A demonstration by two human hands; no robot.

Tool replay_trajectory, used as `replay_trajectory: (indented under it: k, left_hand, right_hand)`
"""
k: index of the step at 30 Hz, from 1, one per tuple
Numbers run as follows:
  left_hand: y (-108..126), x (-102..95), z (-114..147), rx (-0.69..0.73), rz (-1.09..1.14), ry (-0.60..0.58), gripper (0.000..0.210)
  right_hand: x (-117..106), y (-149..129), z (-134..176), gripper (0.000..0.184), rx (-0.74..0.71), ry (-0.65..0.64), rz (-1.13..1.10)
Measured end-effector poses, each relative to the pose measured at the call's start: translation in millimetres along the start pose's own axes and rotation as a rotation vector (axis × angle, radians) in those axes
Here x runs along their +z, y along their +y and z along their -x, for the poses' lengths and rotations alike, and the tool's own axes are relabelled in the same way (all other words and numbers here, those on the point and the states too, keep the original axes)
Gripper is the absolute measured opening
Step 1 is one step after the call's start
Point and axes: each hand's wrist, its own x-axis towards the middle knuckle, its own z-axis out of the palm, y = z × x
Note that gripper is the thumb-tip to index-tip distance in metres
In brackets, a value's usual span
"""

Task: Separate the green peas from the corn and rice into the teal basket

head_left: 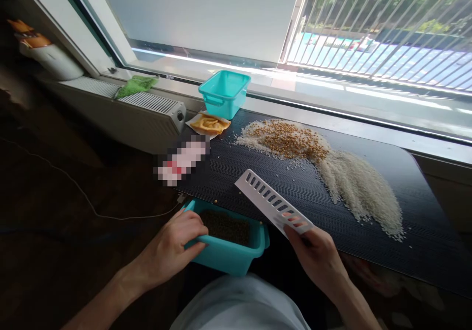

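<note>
My left hand [180,239] is closed over the left rim of a turquoise plastic bin [224,257], held at the table's front edge. Inside the bin lie small dark grains [225,227]. In my right hand [319,258] is a white slotted plastic strip [263,199], gripped by its near end and slanting over the table edge. Beyond the strip, a heap of white rice [363,190] spreads across the dark table [409,187]. Yellow-brown round grains, perhaps dried peas [287,140], cover the rice's far left part.
A second turquoise bin [224,96] stands at the back by the window. Near it lies a folded yellow item [210,123] on something white. A blurred-out pinkish item [184,160] is at the left edge. A radiator [147,116] bears a green cloth [136,86]. A cable [129,218] trails left.
</note>
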Motion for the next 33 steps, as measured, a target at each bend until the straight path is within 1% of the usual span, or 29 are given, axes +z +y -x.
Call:
replay_trajectory:
  k: [2,6,7,10,12,15,17,18,19,20,23,25,26,28,30,33]
  left_hand:
    - [0,-0.2,1,0.01,-0.005,0.002,0.016]
    - [-1,0.2,1,0.029,-0.011,0.001,0.015]
    - [-1,0.2,1,0.034,-0.013,0.0,0.015]
    - [-3,-0.2,1,0.041,-0.027,-0.008,0.015]
    - [-4,-0.9,1,0.038,-0.039,-0.016,0.015]
    - [-6,-1.9,3,0.02,-0.04,-0.022,0.015]
    - [-8,-1.5,6,0.002,-0.023,-0.022,0.015]
    - [-8,-0.8,7,-0.006,-0.011,-0.017,0.015]
    - [-9,0.4,8,-0.013,-0.002,-0.008,0.014]
    - [-9,2.0,8,-0.018,0.005,-0.001,0.013]
    - [-7,8.5,6,-0.011,0.014,0.007,0.013]
    - [-4,13.2,2,-0.002,0.019,-0.007,0.014]
    - [-3,15.4,-1,0.001,0.021,-0.016,0.014]
    - [1,19.5,-5,0.001,0.022,-0.034,0.014]
    - [5,23.0,-8,-0.002,0.023,-0.044,0.015]
    - [11,27.1,-11,-0.005,0.021,-0.049,0.017]
  right_hand:
    - [6,-8,-5,0.02,-0.024,-0.058,-0.035]
    - [7,-18,-12,0.022,-0.039,-0.246,-0.091]
    - [7,-18,-15,0.023,-0.043,-0.263,-0.091]
    - [12,-18,-26,0.026,-0.085,-0.221,-0.049]
    - [19,-20,-36,0.027,-0.135,-0.221,-0.006]
    - [24,-30,-49,0.028,-0.184,-0.324,-0.008]
    - [19,-34,-53,0.028,-0.165,-0.408,-0.057]
    - [14,-33,-54,0.027,-0.146,-0.416,-0.075]
    - [8,-29,-55,0.026,-0.128,-0.385,-0.079]
    - [2,-23,-56,0.025,-0.115,-0.306,-0.064]
    - [-19,8,-59,0.024,-0.043,0.03,0.085]
    - [-32,30,-62,0.026,0.086,0.186,0.195]
    - [-37,39,-63,0.028,0.135,0.23,0.234]
    - [-46,53,-66,0.031,0.208,0.261,0.288]
    - [-52,62,-68,0.034,0.229,0.264,0.309]
    - [-56,67,-71,0.035,0.227,0.25,0.3]
